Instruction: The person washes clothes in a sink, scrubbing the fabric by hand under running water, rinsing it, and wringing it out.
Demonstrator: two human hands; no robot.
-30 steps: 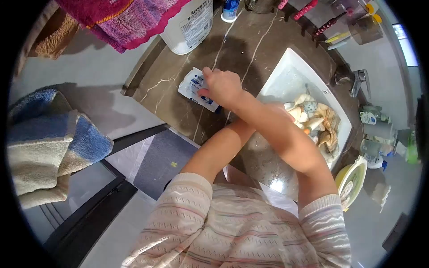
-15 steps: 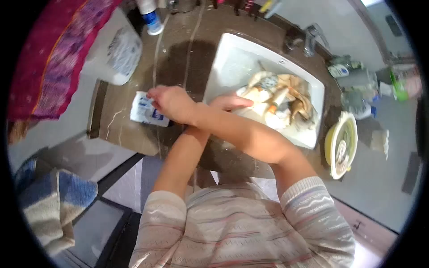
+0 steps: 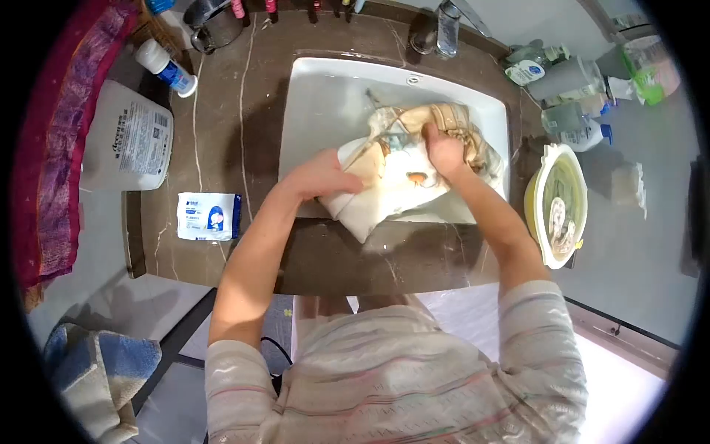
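In the white sink (image 3: 318, 96), a wet white-and-tan cloth with a printed pattern (image 3: 399, 189) lies bunched in water, one corner draped over the front rim. My left hand (image 3: 322, 177) is closed on the cloth's left side, the thumb on top and the other fingers partly hidden. On its upper right part, my right hand (image 3: 446, 154) is curled with the cloth in its grip. A white-and-blue packet (image 3: 207, 217) lies flat on the counter, left of the sink and apart from both hands.
A large white jug (image 3: 129, 140) and a white-and-blue bottle (image 3: 167, 69) stand at the left. The faucet (image 3: 447, 31) is behind the sink. At the right are a yellow-rimmed basin (image 3: 555, 203) and several bottles, including a green-labelled one (image 3: 526, 72).
My right hand has left the packet and moved across to the cloth, so my arms are no longer crossed. My left hand now grips the cloth's left side. The view has shifted.
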